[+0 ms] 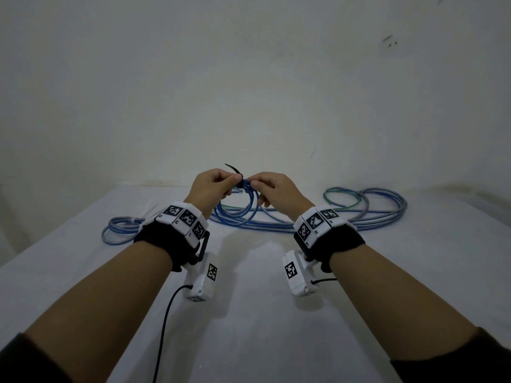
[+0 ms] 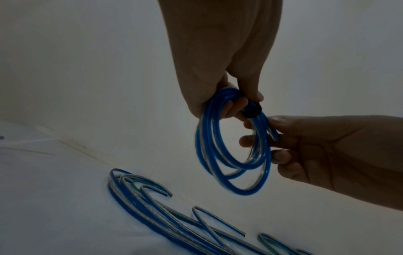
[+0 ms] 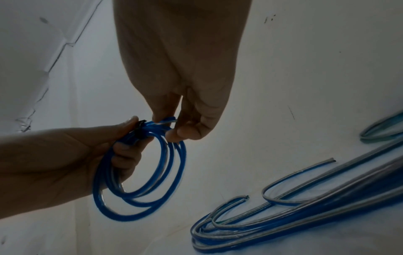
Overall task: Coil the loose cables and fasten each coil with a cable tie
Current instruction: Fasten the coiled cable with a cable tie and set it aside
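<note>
Holding a small blue coil lifted off the white table, centre of the head view, between both hands. Left hand curling its fingers round the bundled top of the coil and pinching there beside the black cable tie, probably keeping the loops stacked while the tie cinches. Right hand pinching the strands just on the other side of the tie, likely bracing the bundle so that it cannot twist.

Showing, in the head view alone, the tie's free tail sticking up and to the left above the knuckles. Showing, in the left wrist view, the tie wrapped as a dark band round the strands. Showing, in the right wrist view, a cut cable end under the right fingertips. Lying loose across the far table, lower in both wrist views, more blue and grey cables, not yet coiled.
</note>
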